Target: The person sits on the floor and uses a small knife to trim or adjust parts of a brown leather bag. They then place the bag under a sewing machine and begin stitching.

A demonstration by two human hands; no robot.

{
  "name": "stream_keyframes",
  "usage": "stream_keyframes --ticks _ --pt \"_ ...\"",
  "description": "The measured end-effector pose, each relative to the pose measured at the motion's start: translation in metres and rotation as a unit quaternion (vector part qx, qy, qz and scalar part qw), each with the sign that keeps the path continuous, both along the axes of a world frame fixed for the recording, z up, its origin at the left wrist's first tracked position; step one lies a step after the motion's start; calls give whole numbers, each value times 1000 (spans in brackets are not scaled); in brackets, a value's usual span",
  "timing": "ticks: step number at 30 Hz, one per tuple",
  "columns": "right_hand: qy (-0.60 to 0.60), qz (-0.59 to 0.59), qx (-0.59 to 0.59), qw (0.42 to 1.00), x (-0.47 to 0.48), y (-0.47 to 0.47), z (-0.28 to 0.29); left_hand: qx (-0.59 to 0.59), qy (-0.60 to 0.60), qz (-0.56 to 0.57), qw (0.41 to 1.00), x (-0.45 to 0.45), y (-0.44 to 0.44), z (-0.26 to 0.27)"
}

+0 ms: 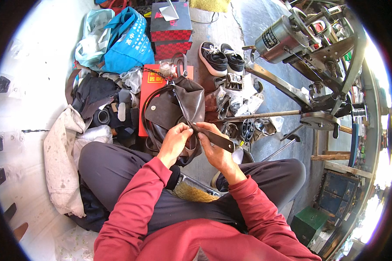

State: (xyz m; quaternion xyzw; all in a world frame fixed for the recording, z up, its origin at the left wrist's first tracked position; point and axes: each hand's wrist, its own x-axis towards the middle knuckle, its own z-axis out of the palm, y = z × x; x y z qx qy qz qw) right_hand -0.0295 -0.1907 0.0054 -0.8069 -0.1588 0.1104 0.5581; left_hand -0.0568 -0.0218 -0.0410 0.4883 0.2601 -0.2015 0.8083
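Note:
A dark brown leather bag (pixel 190 94) rests before my knees, with a flap (pixel 161 112) that carries a round metal snap. My left hand (pixel 173 143) pinches the bag's edge close to a zipper (pixel 191 142). From between the fingers of my right hand (pixel 218 156) a short brown leather strap (pixel 219 141) sticks out to the right, with a small round hole or snap near its rounded end. Both sets of fingertips nearly meet at the strap's inner end. My fingers hide how the strap joins the bag there.
Under the bag lies a red box (pixel 144 93). Leather scraps (pixel 93 94) and a blue bag (pixel 129 49) are on the left. Black sneakers (pixel 217 58) and bagged shoe parts (pixel 245 98) sit ahead. A hand-cranked sewing machine (pixel 282 39) stands at right, its bar reaching toward the bag.

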Motion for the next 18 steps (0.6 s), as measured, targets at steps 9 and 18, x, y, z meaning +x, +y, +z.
stream_keyframes --ticks 9,18 --pt "17 -14 3 1000 -1 -1 0 -13 0 24 1000 2 1 -6" --pt "-15 -2 -9 1000 2 0 -4 -32 6 8 999 1 2 -6"
